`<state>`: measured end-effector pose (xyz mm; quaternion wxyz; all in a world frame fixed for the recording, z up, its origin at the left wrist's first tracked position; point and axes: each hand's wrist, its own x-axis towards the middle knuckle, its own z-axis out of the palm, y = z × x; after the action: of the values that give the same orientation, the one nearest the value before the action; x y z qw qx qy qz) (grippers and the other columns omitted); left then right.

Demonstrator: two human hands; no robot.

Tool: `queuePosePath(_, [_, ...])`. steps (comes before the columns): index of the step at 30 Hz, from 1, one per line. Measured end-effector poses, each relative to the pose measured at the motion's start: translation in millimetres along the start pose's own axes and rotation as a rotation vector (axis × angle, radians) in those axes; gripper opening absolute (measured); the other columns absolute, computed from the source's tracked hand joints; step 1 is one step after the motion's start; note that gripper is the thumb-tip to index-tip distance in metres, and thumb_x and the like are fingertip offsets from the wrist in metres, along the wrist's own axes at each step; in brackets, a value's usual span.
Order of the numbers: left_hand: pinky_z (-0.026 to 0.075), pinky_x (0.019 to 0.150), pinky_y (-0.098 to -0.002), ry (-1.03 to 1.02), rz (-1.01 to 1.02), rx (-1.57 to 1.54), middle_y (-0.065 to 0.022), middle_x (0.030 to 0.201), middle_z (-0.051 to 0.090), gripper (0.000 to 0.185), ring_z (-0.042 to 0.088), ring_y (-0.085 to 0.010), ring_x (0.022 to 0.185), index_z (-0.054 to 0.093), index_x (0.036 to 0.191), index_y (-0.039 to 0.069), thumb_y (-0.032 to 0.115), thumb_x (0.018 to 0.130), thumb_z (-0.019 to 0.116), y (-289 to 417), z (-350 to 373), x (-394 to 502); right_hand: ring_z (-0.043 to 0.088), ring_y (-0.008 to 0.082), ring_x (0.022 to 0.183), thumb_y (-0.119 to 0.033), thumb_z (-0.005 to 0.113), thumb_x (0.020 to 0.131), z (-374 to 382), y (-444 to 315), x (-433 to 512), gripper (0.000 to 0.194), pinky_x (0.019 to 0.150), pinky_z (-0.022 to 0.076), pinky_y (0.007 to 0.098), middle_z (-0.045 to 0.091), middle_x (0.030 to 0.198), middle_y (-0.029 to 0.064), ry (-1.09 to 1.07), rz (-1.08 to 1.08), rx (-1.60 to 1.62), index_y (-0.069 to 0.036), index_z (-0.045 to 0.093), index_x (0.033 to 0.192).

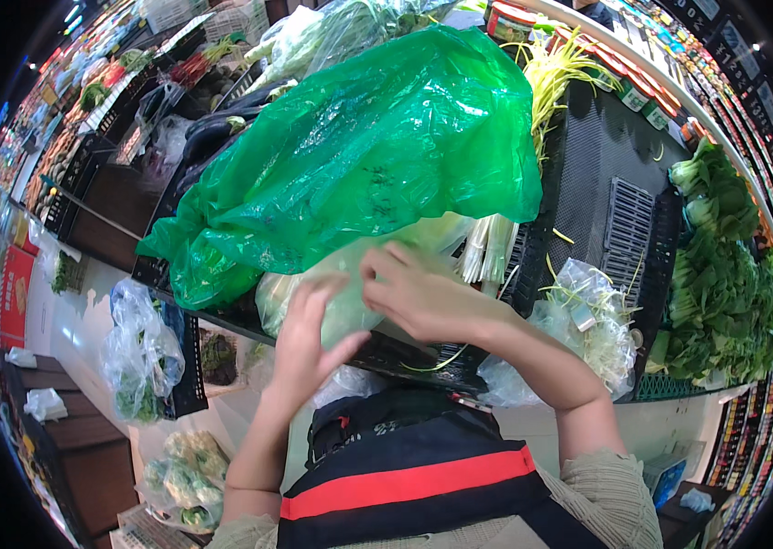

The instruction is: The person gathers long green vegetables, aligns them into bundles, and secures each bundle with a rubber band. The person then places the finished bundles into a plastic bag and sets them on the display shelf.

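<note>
My left hand (311,336) is over the near side of a translucent plastic bag (349,312), its thumb spread away from the fingers. The fingertips are blurred, and nothing shows between them and the thumb. Just to the right, my right hand (421,295) has curled fingers at the same bag; whether they pinch the film is unclear. Pale contents show dimly through the bag. Beyond both hands, a large green plastic bag (373,151) with dark writing spreads across the produce and hides much of it. White-stalked vegetables (489,250) lie beside my right wrist.
Yellow chives (551,75) hang at a black crate (585,144). Right of it are leafy greens (716,295); nearer lies a clear bag with sprouts (599,343). Eggplants (211,134) lie at left. Bagged cauliflower (184,473) sits low at left.
</note>
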<state>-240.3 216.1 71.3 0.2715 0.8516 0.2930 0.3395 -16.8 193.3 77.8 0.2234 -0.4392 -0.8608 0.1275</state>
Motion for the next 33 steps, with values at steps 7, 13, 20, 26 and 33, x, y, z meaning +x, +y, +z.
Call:
queuePosePath(7, [0.05, 0.088, -0.0472, -0.317, 0.241, 0.483, -0.0072, 0.135, 0.052, 0.057, 0.048, -0.0317, 0.126, 0.059, 0.125, 0.012, 0.025, 0.073, 0.079, -104.5, 48.5, 15.2, 0.06, 0.0404, 0.074, -0.023, 0.055, 0.097, -19.9, -40.1, -40.4, 0.018, 0.067, 0.0452, 0.0488, 0.057, 0.072, 0.0201, -0.264, 0.331, 0.169, -0.005, 0.054, 0.092])
queuePosePath(13, [0.051, 0.054, -0.044, -0.397, 0.248, -0.2, -0.0131, 0.08, 0.063, 0.017, 0.065, -0.0336, 0.066, 0.057, 0.093, 0.012, 0.02, 0.082, 0.068, -90.5, 21.1, -6.6, 0.063, 0.0358, 0.075, -0.028, 0.059, 0.096, -28.5, -38.0, -54.8, 0.024, 0.071, 0.0488, 0.0463, 0.063, 0.079, 0.0151, -0.226, 0.841, -0.046, -0.007, 0.059, 0.107])
queuePosePath(20, [0.05, 0.059, -0.0452, -0.681, 0.136, 0.046, -0.0133, 0.079, 0.057, 0.029, 0.062, -0.0366, 0.073, 0.058, 0.097, 0.012, 0.037, 0.089, 0.069, -58.9, -11.1, -53.1, 0.062, 0.0333, 0.102, -0.012, 0.062, 0.088, 21.9, -44.2, -29.2, 0.026, 0.083, 0.0503, 0.042, 0.063, 0.109, 0.0151, 0.128, 0.367, -0.162, -0.007, 0.061, 0.114])
queuePosePath(26, [0.049, 0.062, -0.0427, -0.312, 0.19, 0.201, -0.009, 0.086, 0.058, 0.026, 0.059, -0.0325, 0.078, 0.065, 0.099, 0.011, 0.03, 0.083, 0.073, -63.2, -23.9, -65.5, 0.067, 0.0381, 0.074, -0.01, 0.051, 0.088, 48.4, -39.1, -26.3, 0.02, 0.071, 0.053, 0.0464, 0.066, 0.072, 0.0153, -0.121, 0.609, -0.272, -0.001, 0.059, 0.103])
queuePosePath(33, [0.054, 0.078, -0.0396, -0.091, 0.491, 0.121, -0.0114, 0.118, 0.063, 0.056, 0.063, -0.0317, 0.098, 0.066, 0.117, 0.008, 0.047, 0.078, 0.074, -20.4, -19.7, -49.6, 0.063, 0.0354, 0.107, -0.019, 0.054, 0.091, 73.7, -41.9, -9.6, 0.043, 0.089, 0.0508, 0.0468, 0.06, 0.123, 0.0192, -0.2, 0.329, 0.23, -0.01, 0.054, 0.133])
